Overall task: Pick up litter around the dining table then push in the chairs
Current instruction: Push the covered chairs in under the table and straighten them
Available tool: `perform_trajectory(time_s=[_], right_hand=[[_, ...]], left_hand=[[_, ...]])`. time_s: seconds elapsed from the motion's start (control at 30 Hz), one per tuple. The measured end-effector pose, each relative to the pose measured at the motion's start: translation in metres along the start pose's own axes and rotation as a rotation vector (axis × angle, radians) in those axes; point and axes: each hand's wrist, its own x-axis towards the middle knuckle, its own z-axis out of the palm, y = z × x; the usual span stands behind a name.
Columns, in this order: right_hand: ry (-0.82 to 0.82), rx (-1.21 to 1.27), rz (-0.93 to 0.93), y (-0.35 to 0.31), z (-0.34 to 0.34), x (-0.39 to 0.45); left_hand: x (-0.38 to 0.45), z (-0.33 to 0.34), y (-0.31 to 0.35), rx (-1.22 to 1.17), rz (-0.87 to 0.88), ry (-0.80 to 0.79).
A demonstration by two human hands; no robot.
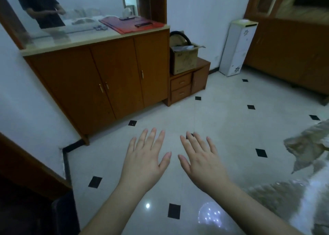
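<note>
While hovering over floor [213,120]: left hand [144,161] spread, empty | right hand [201,161] spread, empty | cabinet doors: 3

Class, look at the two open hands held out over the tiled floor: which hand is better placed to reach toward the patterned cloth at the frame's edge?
Right hand, probably: it hangs nearer the patterned cloth; left hand is farther.

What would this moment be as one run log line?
left hand: open, empty | right hand: open, empty | both over tiled floor | litter: none seen
</note>
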Motion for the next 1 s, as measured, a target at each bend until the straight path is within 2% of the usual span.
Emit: perform_trajectory(time_s=[0.2, 0.4, 0.63, 1.0], right_hand=[[0.034, -0.014, 0.183, 0.034, 0.007, 0.069], [0.059, -0.021, 0.367, 0.111, 0.019, 0.113], [0.115, -0.061, 0.621, 0.242, 0.022, 0.150], [0.153, -0.093, 0.833, 0.420, 0.008, 0.196]], left_hand=[[0.108, 0.013, -0.015, -0.004, 0.173, -0.015], [0.221, 0.036, 0.025, -0.037, 0.358, -0.021], [0.355, 0.071, 0.121, -0.001, 0.529, 0.009], [0.522, 0.097, 0.266, 0.007, 0.739, -0.020]])
